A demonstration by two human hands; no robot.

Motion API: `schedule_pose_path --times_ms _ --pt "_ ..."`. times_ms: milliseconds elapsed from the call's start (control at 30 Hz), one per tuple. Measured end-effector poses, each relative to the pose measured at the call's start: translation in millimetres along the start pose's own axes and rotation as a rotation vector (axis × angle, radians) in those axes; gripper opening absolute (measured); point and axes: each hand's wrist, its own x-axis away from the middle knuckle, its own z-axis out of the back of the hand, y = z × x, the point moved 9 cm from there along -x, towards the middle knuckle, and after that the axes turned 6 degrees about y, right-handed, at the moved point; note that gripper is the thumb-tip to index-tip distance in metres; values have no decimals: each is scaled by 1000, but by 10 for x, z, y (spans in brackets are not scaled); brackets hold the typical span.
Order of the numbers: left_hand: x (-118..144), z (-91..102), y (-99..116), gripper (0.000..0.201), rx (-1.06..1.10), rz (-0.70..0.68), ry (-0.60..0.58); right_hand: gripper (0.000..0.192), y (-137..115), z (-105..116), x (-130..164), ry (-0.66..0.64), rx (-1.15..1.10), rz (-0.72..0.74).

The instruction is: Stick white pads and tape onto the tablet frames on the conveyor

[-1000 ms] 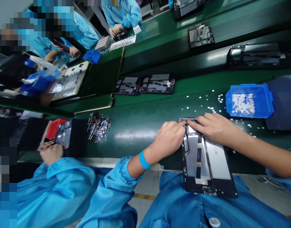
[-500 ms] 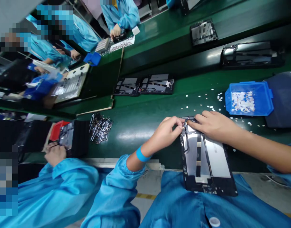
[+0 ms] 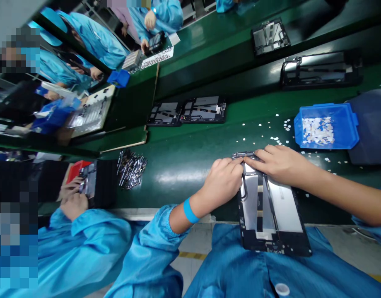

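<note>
An opened tablet with its silver inside and black flat cable facing up lies tilted, its far end over the green bench and its near end against my blue smock. My left hand has its fingers curled, with the fingertips pressed on the tablet's far left corner; whatever they pinch is too small to make out. Across the far end lies my right hand, closed on the tablet, its index fingertip meeting the left one and its thumb hidden. Small white paper bits are scattered beyond the right hand.
A blue bin of white bits stands at right. Two opened tablets lie beyond, with others farther back. Small metal parts are heaped at left, near a co-worker's hands. More co-workers sit across the bench.
My left hand has shifted slightly right and turned more knuckles-up over the tablet's corner. The right hand stays put. Across the bench, a co-worker has lifted one hand off a dark device.
</note>
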Motion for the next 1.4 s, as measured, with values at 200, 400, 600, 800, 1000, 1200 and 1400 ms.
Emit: schedule_pose_path --times_ms 200,400,600,800,1000,1200,1400 --pt "-31 34 -135 13 177 102 -27 37 4 -16 -40 -57 -5 -5" --pt "-129 23 -539 11 720 390 55 38 66 -67 -79 -114 -33 1" --pt "-183 -118 -615 11 746 448 94 45 132 -110 -61 -115 -76 9" --pt "-206 -312 -651 10 812 535 48 49 142 -124 -50 -102 -83 8" --pt "-205 -401 -680 8 811 588 42 48 149 -113 -54 -84 -110 14" --pt "-146 -443 -690 7 810 650 107 46 155 -131 -48 -89 -110 12" --pt "-160 -411 -668 8 759 605 127 49 156 -139 -46 -100 -106 21"
